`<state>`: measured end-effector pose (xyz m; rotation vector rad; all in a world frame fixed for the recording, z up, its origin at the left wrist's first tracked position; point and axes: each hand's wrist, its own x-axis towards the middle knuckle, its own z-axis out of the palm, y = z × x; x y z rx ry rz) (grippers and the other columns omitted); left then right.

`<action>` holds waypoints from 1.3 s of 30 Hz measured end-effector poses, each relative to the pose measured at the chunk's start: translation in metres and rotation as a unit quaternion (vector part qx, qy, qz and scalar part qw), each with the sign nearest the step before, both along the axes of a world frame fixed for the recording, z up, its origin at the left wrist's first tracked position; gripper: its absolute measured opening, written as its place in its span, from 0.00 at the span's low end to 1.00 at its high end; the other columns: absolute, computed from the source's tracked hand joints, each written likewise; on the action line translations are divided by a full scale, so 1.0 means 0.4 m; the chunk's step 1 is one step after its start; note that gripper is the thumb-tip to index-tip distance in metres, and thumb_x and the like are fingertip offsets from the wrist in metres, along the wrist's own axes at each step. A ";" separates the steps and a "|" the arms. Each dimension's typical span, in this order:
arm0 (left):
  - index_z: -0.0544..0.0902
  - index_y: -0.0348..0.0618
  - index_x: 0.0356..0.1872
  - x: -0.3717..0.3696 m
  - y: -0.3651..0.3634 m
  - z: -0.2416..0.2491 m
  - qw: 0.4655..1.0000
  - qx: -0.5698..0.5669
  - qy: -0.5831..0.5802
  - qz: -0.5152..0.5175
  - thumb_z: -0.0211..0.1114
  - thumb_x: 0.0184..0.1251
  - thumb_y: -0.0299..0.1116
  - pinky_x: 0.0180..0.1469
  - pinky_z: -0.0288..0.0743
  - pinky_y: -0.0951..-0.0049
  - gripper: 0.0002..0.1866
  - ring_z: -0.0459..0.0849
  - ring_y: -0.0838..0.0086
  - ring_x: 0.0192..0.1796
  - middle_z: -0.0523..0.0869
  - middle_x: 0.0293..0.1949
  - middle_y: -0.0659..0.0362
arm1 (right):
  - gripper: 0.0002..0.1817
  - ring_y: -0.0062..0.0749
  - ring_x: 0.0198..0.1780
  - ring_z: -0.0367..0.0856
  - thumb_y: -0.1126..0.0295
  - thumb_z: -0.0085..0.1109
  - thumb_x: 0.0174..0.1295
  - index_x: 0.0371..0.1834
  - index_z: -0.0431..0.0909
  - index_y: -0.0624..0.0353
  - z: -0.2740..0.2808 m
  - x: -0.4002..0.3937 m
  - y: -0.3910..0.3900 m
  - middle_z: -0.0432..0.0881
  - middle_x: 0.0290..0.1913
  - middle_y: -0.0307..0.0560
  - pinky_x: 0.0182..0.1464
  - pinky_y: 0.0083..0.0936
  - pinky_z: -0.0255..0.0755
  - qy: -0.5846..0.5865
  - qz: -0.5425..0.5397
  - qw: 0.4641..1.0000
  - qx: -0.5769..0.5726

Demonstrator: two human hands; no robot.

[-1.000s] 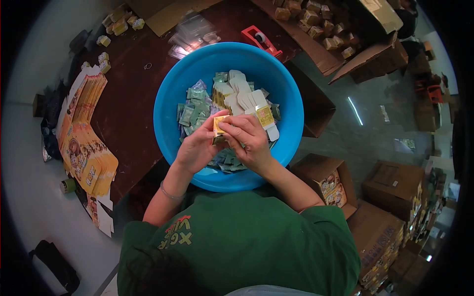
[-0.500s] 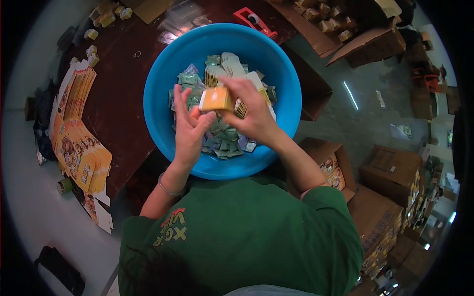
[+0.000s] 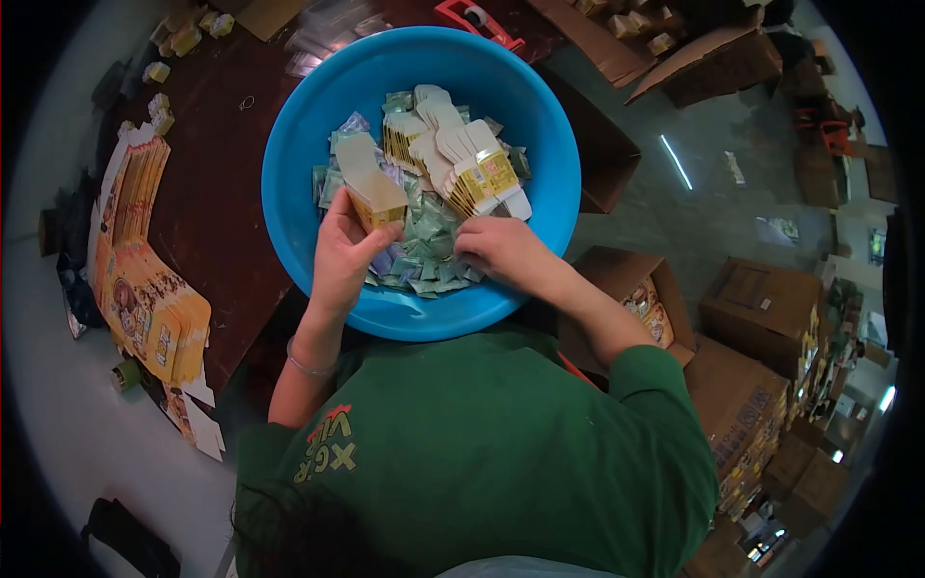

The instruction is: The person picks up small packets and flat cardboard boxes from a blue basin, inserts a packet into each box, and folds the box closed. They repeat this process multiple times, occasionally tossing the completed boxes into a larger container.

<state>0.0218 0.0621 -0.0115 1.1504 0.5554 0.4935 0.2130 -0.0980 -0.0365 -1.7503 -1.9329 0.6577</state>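
My left hand [image 3: 344, 258] grips a small yellow carton [image 3: 383, 204] whose long pale flap stands up, unfolded. It is over the left part of a large blue basin [image 3: 279, 193]. My right hand [image 3: 509, 252] is low over the basin's contents at the right, fingers curled down and pinched together; whatever is between the fingertips is hidden. Small green and purple sachets [image 3: 429, 231] cover the basin's bottom. On top of them lie stacks of flattened yellow-and-white cartons [image 3: 472, 173], just above my right hand.
Flat printed orange card sheets [image 3: 154, 299] lie fanned on the dark red table [image 3: 222, 164]. Small made-up boxes [image 3: 183, 39] and a red tape dispenser [image 3: 482, 24] are at the far side. Cardboard cartons [image 3: 761, 299] stand on the floor to the right.
My hands were together around the yellow carton; now the left alone holds it, with its flap up. My right hand has moved down and right to the sachets.
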 end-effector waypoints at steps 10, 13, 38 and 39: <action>0.68 0.42 0.65 0.012 -0.037 -0.021 1.000 0.003 0.011 -0.011 0.64 0.62 0.15 0.55 0.83 0.69 0.29 0.79 0.73 0.59 0.76 0.57 0.60 | 0.06 0.34 0.54 0.79 0.76 0.69 0.57 0.38 0.88 0.59 0.157 -0.011 0.101 0.81 0.52 0.45 0.54 0.28 0.74 0.392 -0.187 0.888 0.150; 0.68 0.43 0.66 0.021 -0.045 -0.039 0.998 0.055 -0.029 -0.002 0.62 0.61 0.12 0.59 0.80 0.71 0.31 0.77 0.74 0.61 0.75 0.58 0.61 | 0.09 0.41 0.53 0.75 0.70 0.72 0.52 0.37 0.90 0.52 0.127 -0.055 0.147 0.81 0.48 0.43 0.56 0.39 0.68 0.130 -0.196 0.939 0.251; 0.66 0.41 0.65 0.002 -0.044 -0.041 0.999 -0.014 -0.038 -0.025 0.61 0.61 0.12 0.55 0.81 0.72 0.30 0.79 0.74 0.59 0.76 0.55 0.60 | 0.11 0.45 0.49 0.77 0.70 0.71 0.52 0.38 0.85 0.58 0.101 -0.100 0.156 0.78 0.52 0.48 0.50 0.41 0.72 0.042 -0.190 0.950 0.244; 0.66 0.42 0.65 -0.001 -0.041 -0.037 0.999 -0.015 -0.036 -0.020 0.60 0.61 0.12 0.54 0.82 0.72 0.30 0.79 0.74 0.59 0.76 0.56 0.60 | 0.12 0.42 0.47 0.79 0.71 0.70 0.53 0.41 0.85 0.58 0.114 -0.101 0.150 0.78 0.51 0.47 0.49 0.39 0.73 0.111 -0.195 0.946 0.235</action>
